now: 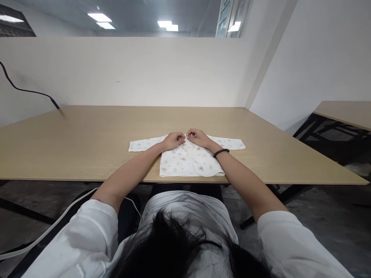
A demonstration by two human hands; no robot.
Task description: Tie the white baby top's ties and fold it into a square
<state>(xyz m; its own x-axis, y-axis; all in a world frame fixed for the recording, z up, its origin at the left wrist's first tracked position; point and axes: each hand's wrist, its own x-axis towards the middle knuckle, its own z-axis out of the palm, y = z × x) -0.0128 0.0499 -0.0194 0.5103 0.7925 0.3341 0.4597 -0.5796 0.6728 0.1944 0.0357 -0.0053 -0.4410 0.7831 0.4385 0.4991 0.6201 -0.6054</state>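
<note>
A small white baby shirt with a faint animal print lies spread on the table, its two sleeves stretched out to the sides. Its front opens down the middle, and the rounded lower corners point toward me. At the neckline, my left hand pinches the fabric with curled fingers. Close beside it, my right hand is also closed in a pinch on the shirt's neck edge. The fingertips of both hands nearly meet. What exactly lies between them is too small to make out. A dark beaded bracelet circles my right wrist.
The wooden table reaches back to a white wall with a window above. A black cable hangs down at the left. Another table stands at the right. A pale cord runs beside me at lower left.
</note>
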